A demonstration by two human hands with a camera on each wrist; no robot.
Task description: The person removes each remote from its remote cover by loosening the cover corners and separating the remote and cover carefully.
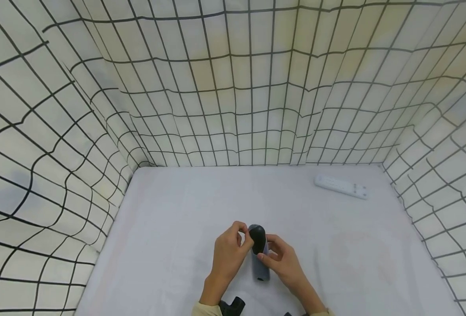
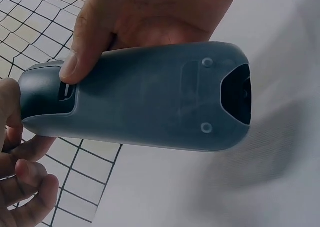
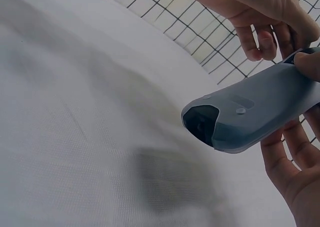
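Above the white tabletop (image 1: 169, 228), a dark remote control (image 1: 258, 237) in a translucent grey sleeve (image 1: 261, 268) is gripped by the right hand (image 1: 282, 260), its uncovered end being pinched by the left hand (image 1: 229, 251).

An elongated black plastic device with a rounded end (image 2: 42, 89) was held above the white cloth surface (image 1: 169, 228), about midway between its side edges, well short of the far edge. A translucent blue-grey sleeve (image 2: 150, 97) covered most of its length, leaving the rounded end exposed toward that far edge. Two raised round nubs stood beside the sleeve's notched near end. The right hand (image 1: 282, 261) gripped the sleeve; the left hand (image 1: 230, 251) pinched the exposed end.
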